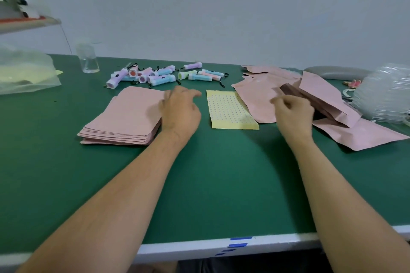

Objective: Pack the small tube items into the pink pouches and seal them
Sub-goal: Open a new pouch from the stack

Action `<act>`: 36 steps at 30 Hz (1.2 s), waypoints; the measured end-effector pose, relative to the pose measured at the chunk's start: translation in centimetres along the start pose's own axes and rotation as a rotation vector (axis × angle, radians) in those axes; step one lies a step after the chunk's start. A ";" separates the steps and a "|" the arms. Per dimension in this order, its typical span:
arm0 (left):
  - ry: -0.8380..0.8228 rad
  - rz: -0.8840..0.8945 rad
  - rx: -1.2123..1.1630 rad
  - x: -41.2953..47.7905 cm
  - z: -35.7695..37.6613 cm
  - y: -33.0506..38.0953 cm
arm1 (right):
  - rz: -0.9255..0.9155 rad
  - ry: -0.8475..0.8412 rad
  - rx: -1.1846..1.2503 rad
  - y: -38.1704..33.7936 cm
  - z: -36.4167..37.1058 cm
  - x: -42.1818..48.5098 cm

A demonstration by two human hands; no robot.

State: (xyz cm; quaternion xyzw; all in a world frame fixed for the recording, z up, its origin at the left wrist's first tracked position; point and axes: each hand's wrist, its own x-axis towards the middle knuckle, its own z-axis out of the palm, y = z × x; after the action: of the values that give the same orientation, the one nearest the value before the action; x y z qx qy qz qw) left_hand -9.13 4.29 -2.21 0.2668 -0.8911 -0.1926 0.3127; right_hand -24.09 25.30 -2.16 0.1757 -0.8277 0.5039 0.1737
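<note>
Several small pastel tubes [162, 77] with black loops lie in a loose heap at the back of the green table [221, 184]. In front of them on the left sits a neat stack of flat pink pouches [124, 117]. My left hand [180, 113] hovers at the stack's right edge, its fingers relaxed, blurred and reaching forward. A yellow sheet of small dot stickers [230, 109] lies between my hands. My right hand [292, 115] is just right of the sheet, by a loose pile of pink pouches [310, 104]. Its fingers are loosely curled and nothing shows in them.
A clear plastic jar [88, 60] stands at the back left beside a plastic bag [24, 73]. A crumpled clear plastic bundle [383, 95] and a grey object [337, 72] lie at the far right. The table's white front edge [221, 248] carries blue tape marks.
</note>
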 end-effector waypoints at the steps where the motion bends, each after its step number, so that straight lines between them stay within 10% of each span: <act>1: 0.032 -0.028 0.180 0.4 -0.6 -0.5 | -0.058 -0.064 -0.033 -0.4 0.4 -0.5; 7: -0.252 -0.329 0.456 1.5 -2.2 -3.2 | -0.155 -0.345 -0.055 -2.2 2.8 -2.7; 13: -0.117 -0.249 0.368 1.7 -2.5 -2.8 | -0.168 -0.387 -0.026 -2.4 3.0 -3.0; 25: 0.314 0.279 -0.129 0.0 -3.3 0.4 | 0.003 -0.460 0.346 -3.1 3.0 -3.0; 28: 0.275 0.528 -0.357 -1.1 -2.2 1.6 | 0.182 -0.509 0.592 -3.7 2.5 -2.8; 36: 0.124 0.529 -0.434 -1.6 -0.2 1.8 | 0.159 -0.412 0.646 -3.7 1.6 -2.3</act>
State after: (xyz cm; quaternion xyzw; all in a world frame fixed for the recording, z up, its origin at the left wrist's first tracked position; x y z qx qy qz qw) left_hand -8.55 6.61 -1.90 -0.0350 -0.8469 -0.2732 0.4548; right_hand -20.50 22.53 -1.07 0.2541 -0.6548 0.7047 -0.0998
